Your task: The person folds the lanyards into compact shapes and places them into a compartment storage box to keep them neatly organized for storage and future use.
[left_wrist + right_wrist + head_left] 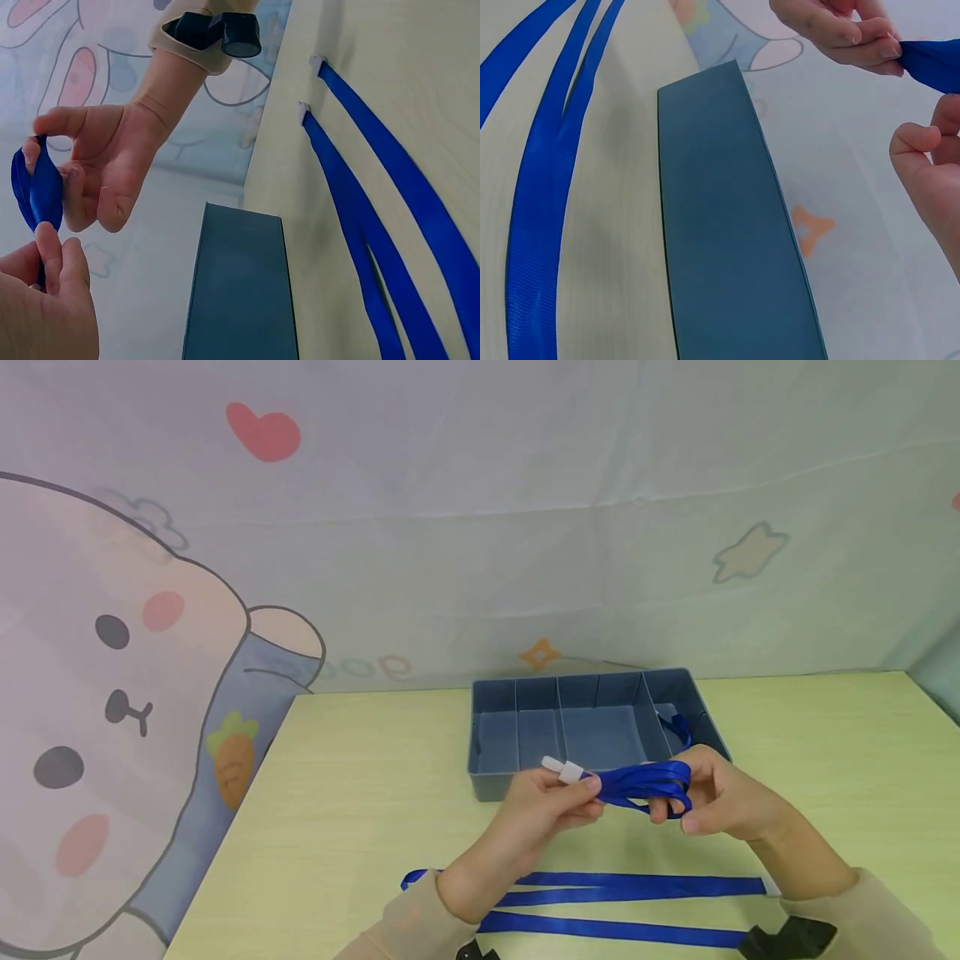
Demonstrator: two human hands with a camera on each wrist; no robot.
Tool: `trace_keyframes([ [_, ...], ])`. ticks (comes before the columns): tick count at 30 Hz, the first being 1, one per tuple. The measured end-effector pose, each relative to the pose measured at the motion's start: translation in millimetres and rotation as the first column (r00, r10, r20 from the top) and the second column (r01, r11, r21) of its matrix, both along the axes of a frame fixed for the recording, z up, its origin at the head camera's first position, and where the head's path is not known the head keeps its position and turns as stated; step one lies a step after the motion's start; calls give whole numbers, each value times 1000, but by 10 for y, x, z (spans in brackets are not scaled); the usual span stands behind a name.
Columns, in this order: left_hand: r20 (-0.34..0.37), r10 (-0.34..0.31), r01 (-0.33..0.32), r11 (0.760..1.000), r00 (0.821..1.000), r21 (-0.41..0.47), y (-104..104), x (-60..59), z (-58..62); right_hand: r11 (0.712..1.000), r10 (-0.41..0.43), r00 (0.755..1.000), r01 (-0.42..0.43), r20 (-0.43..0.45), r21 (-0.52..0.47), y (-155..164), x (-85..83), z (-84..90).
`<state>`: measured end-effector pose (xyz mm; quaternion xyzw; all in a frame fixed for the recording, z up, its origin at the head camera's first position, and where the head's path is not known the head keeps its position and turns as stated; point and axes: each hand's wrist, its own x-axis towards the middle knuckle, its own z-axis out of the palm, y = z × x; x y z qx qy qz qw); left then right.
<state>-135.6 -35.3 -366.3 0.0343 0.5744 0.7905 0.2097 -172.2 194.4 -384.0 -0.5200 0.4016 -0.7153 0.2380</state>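
Note:
A blue lanyard (637, 781), folded into a bundle of loops with white plastic fittings (570, 772) at one end, is held up between both hands in front of the tray. My left hand (551, 802) pinches the bundle just beside the white fittings, thumb on top. At the other end, my right hand (723, 793) has fingers hooked inside the loops, with the thumb close to the ribbon. In the left wrist view the ribbon (45, 187) spans from the left fingertips to the right fingers.
Behind the hands stands a grey-blue divided tray (491, 785), with a blue ribbon (681, 728) in its right compartment. More blue lanyards (637, 930) lie stretched across the table (337, 793) near its front. A printed cloth (450, 568) hangs behind.

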Motion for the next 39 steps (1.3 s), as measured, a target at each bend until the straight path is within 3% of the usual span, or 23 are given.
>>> trace_keyframes([
  [4, -12, 15, -15, 1000, 1000, 12, 7, 2, -2, 985, -174, 984, 173, 24, 20, -9, 41, 13],
  [6, -26, 31, -31, 999, 999, 22, 10, 0, -3, 945, -323, 944, 318, 69, 73, -22, 70, 25],
  [9, -44, 70, -68, 997, 997, 30, 12, -3, -3, 841, -539, 828, 519, 155, 152, -61, 115, 29],
  [13, -63, 111, -110, 994, 992, 24, 17, 2, 0, 654, -756, 625, 736, 195, 175, -150, 171, 36],
  [16, -84, 135, -134, 991, 987, 18, 28, 9, 4, 484, -874, 464, 856, 143, 182, -212, 204, 64],
  [18, -105, 157, -157, 988, 982, 7, 28, 9, 9, 370, -928, 371, 904, 37, 214, -240, 212, 86],
  [19, -114, 167, -168, 986, 979, 3, 25, 6, 13, 323, -940, 339, 918, -31, 231, -247, 214, 94],
  [21, -134, 181, -184, 983, 974, -10, 13, -2, 16, 273, -934, 321, 925, -158, 266, -240, 218, 102],
  [22, -144, 184, -188, 982, 972, -17, 1, -5, 20, 270, -918, 334, 921, -213, 282, -225, 219, 103],
  [24, -169, 186, -195, 980, 968, -35, -32, -18, 27, 315, -871, 404, 896, -281, 312, -177, 216, 107],
  [29, -205, 182, -201, 977, 962, -75, -115, -48, 23, 560, -679, 684, 717, -267, 415, -19, 177, 146],
  [32, -204, 171, -191, 978, 964, -85, -131, -49, 14, 675, -550, 809, 577, -207, 460, 55, 155, 163],
  [34, -202, 160, -180, 980, 966, -87, -133, -43, 20, 744, -478, 865, 492, -153, 453, 83, 149, 169],
  [36, -203, 150, -170, 982, 968, -83, -130, -39, 30, 804, -415, 905, 413, -95, 427, 98, 135, 167],
  [39, -211, 133, -151, 986, 969, -73, -122, -37, 44, 852, -372, 928, 349, -17, 391, 88, 116, 165],
])
